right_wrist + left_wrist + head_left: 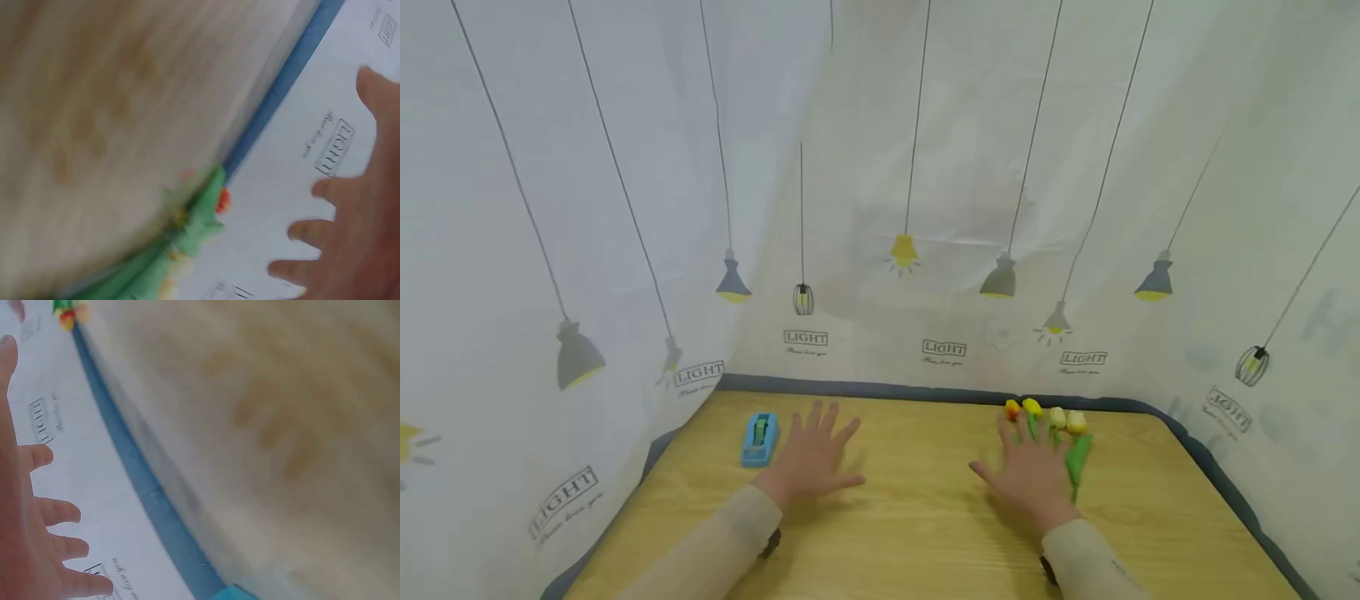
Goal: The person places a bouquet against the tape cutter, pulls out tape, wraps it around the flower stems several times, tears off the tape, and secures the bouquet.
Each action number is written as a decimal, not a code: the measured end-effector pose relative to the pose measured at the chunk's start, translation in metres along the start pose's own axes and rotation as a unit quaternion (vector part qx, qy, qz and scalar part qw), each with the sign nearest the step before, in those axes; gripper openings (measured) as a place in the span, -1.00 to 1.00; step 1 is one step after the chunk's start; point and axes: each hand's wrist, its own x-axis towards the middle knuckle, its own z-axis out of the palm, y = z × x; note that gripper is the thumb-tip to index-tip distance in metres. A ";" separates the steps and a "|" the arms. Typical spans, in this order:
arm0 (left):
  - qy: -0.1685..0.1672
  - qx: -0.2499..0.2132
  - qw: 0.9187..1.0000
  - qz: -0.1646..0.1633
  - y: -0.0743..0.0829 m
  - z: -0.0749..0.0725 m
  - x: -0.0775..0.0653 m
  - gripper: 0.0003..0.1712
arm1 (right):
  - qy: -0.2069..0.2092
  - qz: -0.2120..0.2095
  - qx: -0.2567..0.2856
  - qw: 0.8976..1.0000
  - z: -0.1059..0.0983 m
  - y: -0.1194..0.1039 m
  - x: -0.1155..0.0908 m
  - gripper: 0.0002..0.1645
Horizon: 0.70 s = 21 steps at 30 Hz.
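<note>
Both hands hover over the wooden table with fingers spread and nothing in them. My left hand (812,454) is just right of a blue tape dispenser (760,440) that carries a green roll. In the left wrist view the fingers (62,511) are straight and apart, and a corner of the blue dispenser (232,592) shows at the bottom. My right hand (1032,471) is above several artificial tulips (1077,458), hiding part of their stems. Their heads, orange, yellow and pale cream, point to the back edge. In the right wrist view the green leaves (200,215) look blurred.
The wooden table (917,492) has a dark blue-grey border (880,389) along its back and sides. A pale curtain (880,192) printed with hanging lamps and the word LIGHT encloses it at the back, left and right.
</note>
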 end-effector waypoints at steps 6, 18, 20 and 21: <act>0.018 -0.050 0.998 -0.041 -0.014 -0.025 0.004 0.02 | -0.048 0.031 0.050 0.997 -0.006 -0.009 0.006 0.22; 0.022 -0.144 0.963 -0.225 -0.056 -0.048 -0.035 -0.26 | -0.022 0.091 0.262 0.960 -0.012 -0.070 0.018 0.02; 0.027 -0.148 0.951 -0.269 -0.062 -0.044 -0.043 -0.28 | -0.018 0.096 0.294 0.951 -0.010 -0.087 0.019 -0.01; 0.032 -0.155 0.944 -0.288 -0.065 -0.042 -0.047 -0.30 | -0.017 0.098 0.308 0.946 -0.007 -0.097 0.020 -0.03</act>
